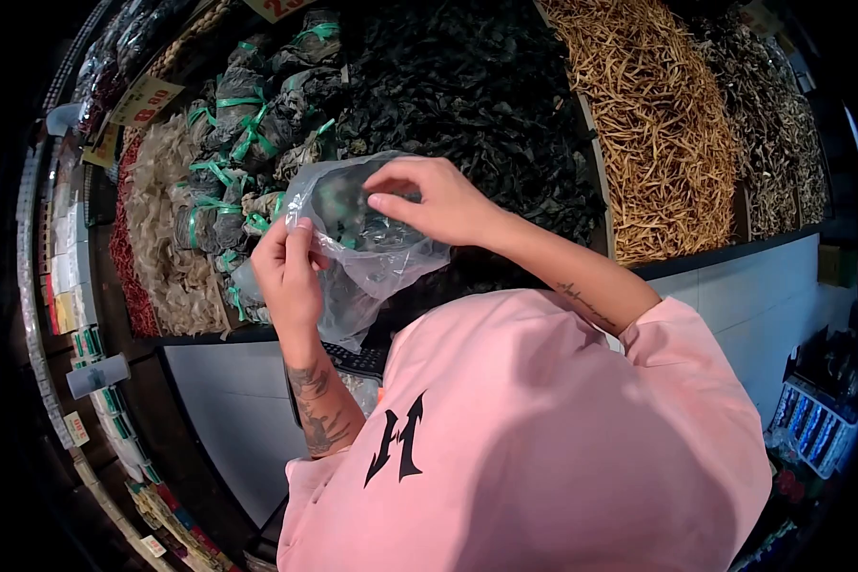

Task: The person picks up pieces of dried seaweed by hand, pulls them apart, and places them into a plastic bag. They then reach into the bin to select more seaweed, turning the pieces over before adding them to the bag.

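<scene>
A clear plastic bag (381,272) hangs with its mouth spread in front of my chest. My left hand (291,272) pinches the bag's left rim between thumb and fingers. At the right of the mouth is my right hand (429,198), its thumb and curled fingers apart, with nothing visible between them. Beyond the bag lies a heap of dark dried leaves (467,105). To the left of it are dark dried bundles (243,119) tied with green ribbon.
Thin yellow-brown dried strips (653,124) fill a bin at the right. Pale dried sheets (167,219) and red dried goods (129,248) lie at the left. Packaged goods (91,343) line a shelf at far left; a white basket (812,426) stands low at the right.
</scene>
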Tool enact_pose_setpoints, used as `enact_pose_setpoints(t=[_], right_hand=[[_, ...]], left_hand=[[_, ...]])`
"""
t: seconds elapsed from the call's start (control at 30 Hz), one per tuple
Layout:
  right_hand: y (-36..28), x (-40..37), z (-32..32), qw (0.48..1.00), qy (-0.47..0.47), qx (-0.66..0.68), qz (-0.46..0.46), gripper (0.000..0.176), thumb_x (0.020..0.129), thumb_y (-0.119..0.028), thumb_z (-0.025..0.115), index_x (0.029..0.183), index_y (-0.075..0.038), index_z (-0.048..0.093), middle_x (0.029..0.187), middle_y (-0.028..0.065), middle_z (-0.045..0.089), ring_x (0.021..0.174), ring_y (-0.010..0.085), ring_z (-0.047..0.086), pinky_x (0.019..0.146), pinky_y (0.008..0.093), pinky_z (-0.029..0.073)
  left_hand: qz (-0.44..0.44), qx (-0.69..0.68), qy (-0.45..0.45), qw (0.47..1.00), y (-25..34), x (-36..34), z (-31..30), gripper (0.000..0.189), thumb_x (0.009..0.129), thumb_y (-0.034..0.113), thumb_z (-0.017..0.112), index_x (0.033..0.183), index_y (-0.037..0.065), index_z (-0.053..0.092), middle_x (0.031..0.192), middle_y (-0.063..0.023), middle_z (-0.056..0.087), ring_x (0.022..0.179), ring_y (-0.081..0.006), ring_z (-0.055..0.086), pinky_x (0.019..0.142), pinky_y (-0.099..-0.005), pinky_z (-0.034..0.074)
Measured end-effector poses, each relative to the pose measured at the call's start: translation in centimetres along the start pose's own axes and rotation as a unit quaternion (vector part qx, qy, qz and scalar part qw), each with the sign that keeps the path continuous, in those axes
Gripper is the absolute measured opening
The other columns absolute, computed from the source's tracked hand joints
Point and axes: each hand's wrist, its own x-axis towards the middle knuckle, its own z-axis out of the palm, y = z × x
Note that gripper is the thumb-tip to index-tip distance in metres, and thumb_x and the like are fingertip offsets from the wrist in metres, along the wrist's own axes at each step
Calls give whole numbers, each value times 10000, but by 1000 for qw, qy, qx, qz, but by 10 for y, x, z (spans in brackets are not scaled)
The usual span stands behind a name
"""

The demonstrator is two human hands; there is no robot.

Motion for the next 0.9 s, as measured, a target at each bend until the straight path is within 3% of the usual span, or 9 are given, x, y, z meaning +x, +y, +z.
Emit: enact_pose_setpoints(t=[0.07, 0.23, 0.4, 0.43, 0.5, 0.57, 0.7, 0.87, 0.9], right_hand=[[8, -4, -33, 990, 86, -104, -28, 249, 807, -202, 687, 953, -1, 673, 931, 138, 656, 867, 267, 656, 755, 345, 515], [35, -6, -122, 906, 249, -342, -28, 269, 779, -143, 682, 1022, -30, 658, 1073, 134, 620, 1065, 311, 572, 916, 385, 464], [77, 9, -177, 818, 230, -525, -43, 421, 793, -146, 675, 1194, -56, 583, 1137, 148, 595, 1095, 329, 548, 956, 418, 435], [83, 11, -180, 816, 229, -528, -44, 421, 793, -146, 675, 1194, -56, 583, 1137, 148, 595, 1095, 329, 548, 956, 418, 435], [85, 18, -182, 851, 107, -511, 55, 420, 804, -163, 672, 1201, -56, 584, 1131, 155, 603, 1102, 320, 555, 952, 410, 439], [77, 20, -181, 848, 109, -517, 42, 381, 811, -176, 670, 1157, -31, 603, 1091, 167, 626, 1069, 325, 579, 930, 402, 455], [49, 33, -186, 855, 231, -464, -24, 309, 820, -161, 643, 1082, 3, 624, 1019, 188, 635, 989, 364, 593, 882, 406, 477], [52, 52, -184, 832, 61, -545, -84, 381, 799, -105, 610, 1177, -60, 593, 1130, 140, 572, 1025, 339, 566, 898, 431, 460], [57, 52, -180, 830, 29, -556, -47, 390, 808, -103, 607, 1195, -65, 572, 1142, 141, 569, 1031, 342, 563, 908, 436, 453]], left_hand=[[4, -11, -2, 1000, -5, -2, -2, 254, 939, 154, 529, 729, 16, 565, 610, 10, 506, 524, -63, 471, 494, -212, 358], [13, -41, -13, 999, -8, 1, 7, 239, 936, 123, 541, 728, 11, 576, 608, 23, 511, 542, -43, 449, 504, -205, 341], [38, -28, -53, 997, -15, 11, 14, 245, 927, 125, 554, 711, 10, 544, 580, 23, 487, 543, -38, 427, 485, -215, 314], [39, -32, -52, 997, -14, 12, 15, 245, 927, 125, 554, 711, 10, 544, 580, 23, 487, 543, -38, 427, 485, -215, 314], [27, -15, -51, 998, -13, 12, 15, 250, 923, 123, 555, 701, 10, 533, 582, 26, 486, 542, -36, 429, 482, -217, 311], [21, -28, -32, 999, -12, 10, 13, 252, 922, 124, 558, 699, 9, 534, 582, 26, 487, 544, -37, 431, 482, -218, 310], [6, -42, -18, 999, -20, 6, 4, 254, 920, 125, 564, 697, 7, 536, 583, 25, 492, 545, -36, 433, 481, -221, 310], [10, -45, -21, 999, -28, 10, 4, 251, 922, 123, 564, 701, 6, 534, 589, 23, 497, 543, -37, 430, 481, -224, 309], [14, -47, -26, 998, -27, 11, 5, 252, 920, 124, 566, 701, 5, 531, 589, 23, 497, 544, -37, 436, 483, -221, 315]])
